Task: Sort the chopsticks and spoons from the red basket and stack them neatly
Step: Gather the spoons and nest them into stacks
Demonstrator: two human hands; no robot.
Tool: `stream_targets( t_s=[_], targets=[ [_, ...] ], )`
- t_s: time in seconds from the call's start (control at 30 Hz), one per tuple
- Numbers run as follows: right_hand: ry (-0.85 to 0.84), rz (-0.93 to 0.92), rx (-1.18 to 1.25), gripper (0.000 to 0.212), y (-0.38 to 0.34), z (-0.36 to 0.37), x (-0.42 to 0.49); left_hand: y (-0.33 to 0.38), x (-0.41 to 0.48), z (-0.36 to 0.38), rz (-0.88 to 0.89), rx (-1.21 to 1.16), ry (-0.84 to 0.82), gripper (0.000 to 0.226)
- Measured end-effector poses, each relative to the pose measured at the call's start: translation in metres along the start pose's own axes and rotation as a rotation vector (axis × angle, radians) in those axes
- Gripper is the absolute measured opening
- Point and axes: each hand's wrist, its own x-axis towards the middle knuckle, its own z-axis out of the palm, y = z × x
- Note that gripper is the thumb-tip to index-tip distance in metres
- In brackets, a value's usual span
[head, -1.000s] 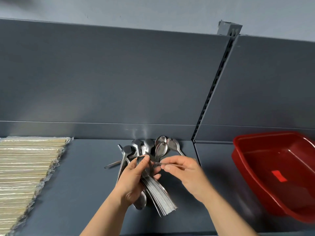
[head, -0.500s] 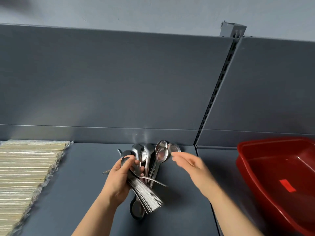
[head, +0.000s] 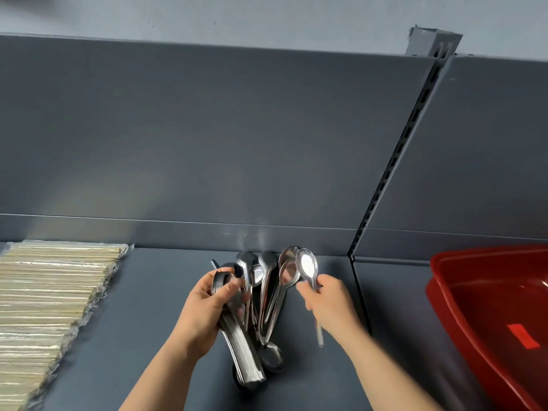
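My left hand (head: 207, 307) grips a nested stack of metal spoons (head: 244, 351), handles fanned toward me and bowls up by my thumb. My right hand (head: 329, 301) holds a single spoon (head: 307, 266) by its handle, bowl up and facing me, just right of the loose spoons. Several loose spoons (head: 267, 280) lie on the grey shelf between my hands, bowls against the back panel. The red basket (head: 444, 295) stands at the right with nothing showing inside but a red label. Wrapped chopsticks (head: 44, 298) lie in a flat stacked pile at the left.
The grey shelf surface (head: 148, 336) runs from the chopstick pile to the basket. A grey back panel (head: 207, 143) rises behind the spoons, with a slotted upright post (head: 394, 161) dividing the shelf sections.
My right hand reached to the rightmost loose spoon and has picked it up. My left hand with the spoon stack shifted slightly left and lower.
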Motion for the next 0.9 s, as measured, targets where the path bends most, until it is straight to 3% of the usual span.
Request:
stream_targets(
  t_s=[0.17, 0.3, 0.47, 0.6, 0.73, 0.9],
  targets=[
    [-0.034, 0.023, -0.157, 0.043, -0.011, 0.033, 0.000, 0.004, 0.003, -0.001, 0.024, -0.047, -0.020, 0.033],
    [0.034, 0.011, -0.328, 0.030, -0.015, 0.034, 0.011, 0.005, 0.004, -0.009, 0.016, -0.019, -0.025, 0.030],
    [0.060, 0.047, -0.319, 0.032, -0.017, 0.033, 0.018, 0.005, 0.009, -0.019, 0.000, -0.020, -0.007, 0.024],
    [0.094, 0.081, -0.454, 0.041, -0.028, 0.042, 0.021, 0.003, 0.010, -0.021, -0.014, -0.012, 0.002, 0.026],
    [0.072, 0.139, -0.470, 0.024, -0.027, 0.034, 0.027, 0.004, 0.012, -0.022, -0.021, -0.005, -0.017, 0.026],
    [-0.037, 0.102, -0.440, 0.037, -0.012, 0.012, 0.032, 0.007, 0.011, -0.015, -0.049, -0.085, -0.054, 0.030]
  ],
)
